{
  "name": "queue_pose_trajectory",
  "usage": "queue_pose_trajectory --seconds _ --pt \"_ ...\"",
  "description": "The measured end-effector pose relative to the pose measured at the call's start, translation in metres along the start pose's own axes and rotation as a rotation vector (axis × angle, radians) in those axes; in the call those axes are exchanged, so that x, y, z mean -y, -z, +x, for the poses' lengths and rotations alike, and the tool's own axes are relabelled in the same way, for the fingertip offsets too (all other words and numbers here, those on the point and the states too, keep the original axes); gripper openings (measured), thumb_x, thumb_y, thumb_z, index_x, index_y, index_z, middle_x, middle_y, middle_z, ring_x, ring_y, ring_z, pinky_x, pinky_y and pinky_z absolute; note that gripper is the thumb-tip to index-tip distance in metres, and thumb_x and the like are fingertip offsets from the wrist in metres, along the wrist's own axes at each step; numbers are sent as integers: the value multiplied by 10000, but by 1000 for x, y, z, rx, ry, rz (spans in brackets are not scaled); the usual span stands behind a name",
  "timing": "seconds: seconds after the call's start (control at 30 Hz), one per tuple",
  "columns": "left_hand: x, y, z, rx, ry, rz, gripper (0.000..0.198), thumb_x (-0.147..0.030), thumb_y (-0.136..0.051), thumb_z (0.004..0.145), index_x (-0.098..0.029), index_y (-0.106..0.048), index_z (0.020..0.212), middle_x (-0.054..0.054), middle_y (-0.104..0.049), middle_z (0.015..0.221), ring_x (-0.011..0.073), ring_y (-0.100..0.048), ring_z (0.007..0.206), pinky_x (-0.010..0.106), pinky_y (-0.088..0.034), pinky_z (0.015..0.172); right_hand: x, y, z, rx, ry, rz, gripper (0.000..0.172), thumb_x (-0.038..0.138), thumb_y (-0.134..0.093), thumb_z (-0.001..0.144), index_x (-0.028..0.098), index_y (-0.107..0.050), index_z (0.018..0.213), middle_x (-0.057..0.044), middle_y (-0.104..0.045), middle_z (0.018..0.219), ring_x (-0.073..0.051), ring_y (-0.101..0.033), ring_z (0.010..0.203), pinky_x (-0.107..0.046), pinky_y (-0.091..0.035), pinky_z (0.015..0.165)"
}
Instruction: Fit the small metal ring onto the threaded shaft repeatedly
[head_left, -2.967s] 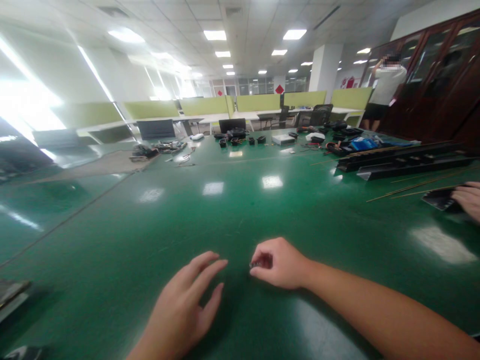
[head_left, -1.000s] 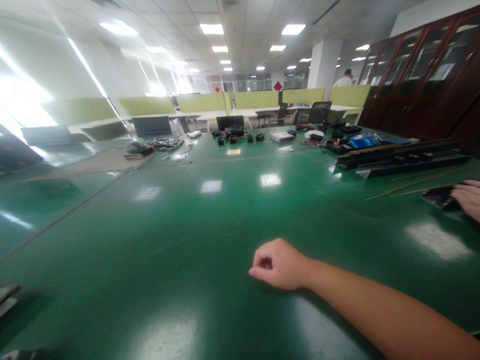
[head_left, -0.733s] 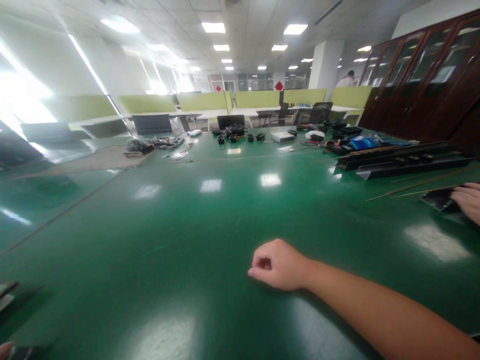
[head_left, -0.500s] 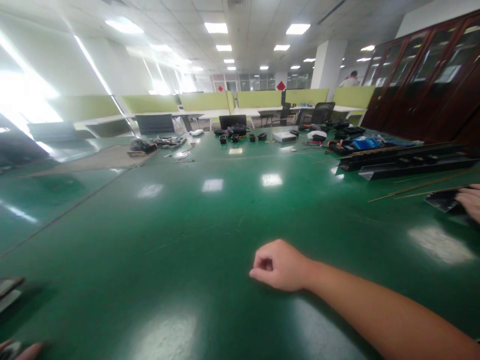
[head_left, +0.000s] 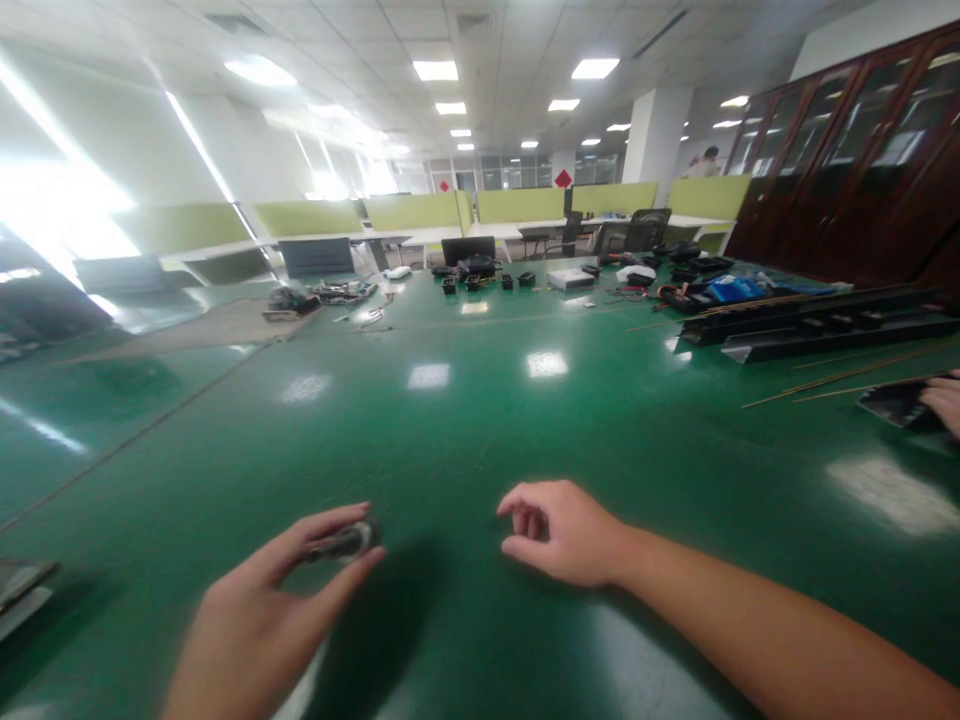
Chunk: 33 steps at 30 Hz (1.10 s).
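Note:
Between the thumb and fingers of my left hand [head_left: 274, 605] is a small round object [head_left: 351, 541], grey and clear-looking, blurred by motion. This hand is above the green tabletop [head_left: 420, 440], at the lower left of centre. My right hand [head_left: 559, 530] rests on the tabletop to the right of it, fingers curled with a gap between thumb and forefinger, and nothing shows inside. The two hands are apart, palms facing each other.
Long black metal channels [head_left: 840, 335] and thin rods lie at the right. Another person's hand [head_left: 943, 400] holds a dark part at the right edge. Small black parts [head_left: 480, 280] and a white box [head_left: 570, 278] stand far back. A flat object [head_left: 22, 595] lies at the left edge.
My left hand has come in from the lower left corner toward the middle with the round object. The thumb and forefinger of my right hand have parted.

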<state>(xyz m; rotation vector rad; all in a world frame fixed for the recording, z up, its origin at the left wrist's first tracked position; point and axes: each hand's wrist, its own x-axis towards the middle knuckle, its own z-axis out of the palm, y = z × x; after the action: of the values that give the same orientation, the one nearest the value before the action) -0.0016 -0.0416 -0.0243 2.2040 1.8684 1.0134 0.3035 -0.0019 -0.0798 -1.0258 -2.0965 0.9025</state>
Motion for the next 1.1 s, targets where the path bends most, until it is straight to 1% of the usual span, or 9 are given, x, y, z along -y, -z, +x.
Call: queue_pose_trajectory --seconds 0.1,0.17,0.27,0.33,0.47,0.7,0.9,1.0,1.1 --pt "-41 -39 27 173 -203 -109 339 -452 -684 836 -281 -657 1126 16 -724 1055 213 -703 907 330 -581 815 -3 1 2 -54 -43 20 367 222 -669 824 203 -600 1184 3 -694 815 -124 -624 653 -237 -472 626" --pt "-61 -66 41 291 -299 -155 272 -320 -661 859 -260 -644 1124 21 -713 1040 199 -688 915 315 -563 824 -5 2 3 -107 -68 30 394 180 -647 818 207 -561 1202 10 -684 815 -123 -621 654 -240 -474 635" --pt "-70 -98 51 348 -337 -210 230 -186 -641 845 -227 -634 1072 27 -694 999 186 -661 891 302 -537 803 -8 4 6 -221 -93 19 388 84 -604 772 204 -532 1133 12 -652 830 -125 -606 688 -243 -472 658" --pt "-66 -109 49 342 -330 -256 208 -148 -638 829 -214 -627 1026 27 -677 968 180 -641 869 299 -523 785 -9 4 6 -290 -91 -20 398 21 -572 711 206 -529 1060 5 -627 861 -133 -590 737 -251 -469 688" --pt "-59 -110 38 334 -331 -360 216 -124 -646 804 -213 -615 998 27 -657 966 173 -620 877 299 -513 788 -10 2 4 -289 -71 -61 453 -30 -524 639 212 -530 1022 -6 -595 915 -148 -565 797 -265 -458 715" --pt "-58 -100 33 224 -317 -408 297 -105 -654 788 -230 -649 1057 46 -685 1109 207 -633 1041 362 -513 936 -7 0 3 -234 -78 -50 424 -17 -554 653 217 -536 1007 -5 -602 904 -150 -556 793 -262 -440 699" --pt "-60 -97 35 238 -357 -440 173 -217 -704 830 -224 -679 1001 27 -701 964 169 -652 876 284 -535 782 -3 2 2 -228 -63 -41 316 36 -606 707 209 -574 970 3 -618 860 -144 -558 751 -253 -436 674" --pt "-61 -95 37 222 -381 -418 247 -309 -729 836 -236 -695 1070 42 -707 991 179 -654 902 289 -537 799 -2 4 3 -235 -88 -37 247 84 -637 739 207 -598 949 10 -619 808 -143 -559 716 -255 -441 668" --pt "-62 -95 37 232 -386 -395 279 -317 -699 862 -239 -688 1129 59 -702 1019 189 -654 923 296 -543 802 -3 5 4 -258 -123 -25 312 81 -641 735 208 -600 1017 2 -639 834 -151 -583 731 -264 -461 689"
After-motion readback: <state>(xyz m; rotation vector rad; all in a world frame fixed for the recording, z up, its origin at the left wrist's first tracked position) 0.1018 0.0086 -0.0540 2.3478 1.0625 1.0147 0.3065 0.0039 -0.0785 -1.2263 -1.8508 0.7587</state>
